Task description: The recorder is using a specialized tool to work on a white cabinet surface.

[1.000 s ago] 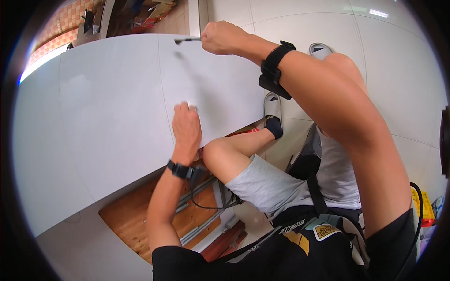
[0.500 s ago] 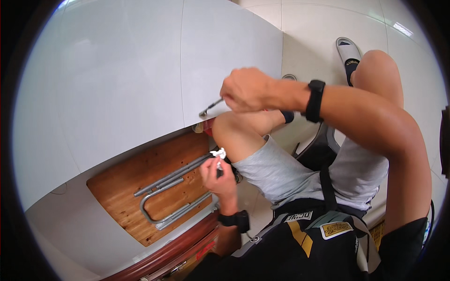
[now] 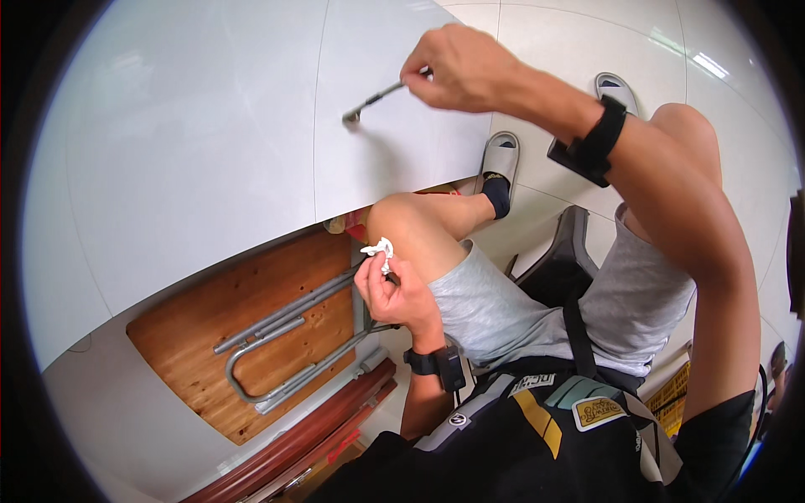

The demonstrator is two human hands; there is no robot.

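Observation:
Over the glossy white tabletop [image 3: 210,126], my right hand [image 3: 463,69] is closed on one end of a slim dark-and-silver rod-shaped tool [image 3: 381,95]. The tool slants down to the left, and its small, blunt head hangs just over or touches the tabletop; I cannot tell which. Its exact kind is unclear. Lower down, beside my bare knee, my left hand [image 3: 394,295] pinches a crumpled white tissue [image 3: 381,247] between thumb and fingers. The tissue sticks up past the fingertips.
Below the table's near edge leans a wooden board [image 3: 184,352] with folded grey metal legs [image 3: 277,331]. Red-brown wooden rails [image 3: 293,436] run along the lower left. A yellow basket [image 3: 671,398] stands at the right behind my shorts. Tiled floor [image 3: 553,50] lies beyond the table.
My right hand has lifted away from my knee and moved farther over the tabletop, carrying the tool. The left hand with the tissue has risen slightly. The view has shifted a little.

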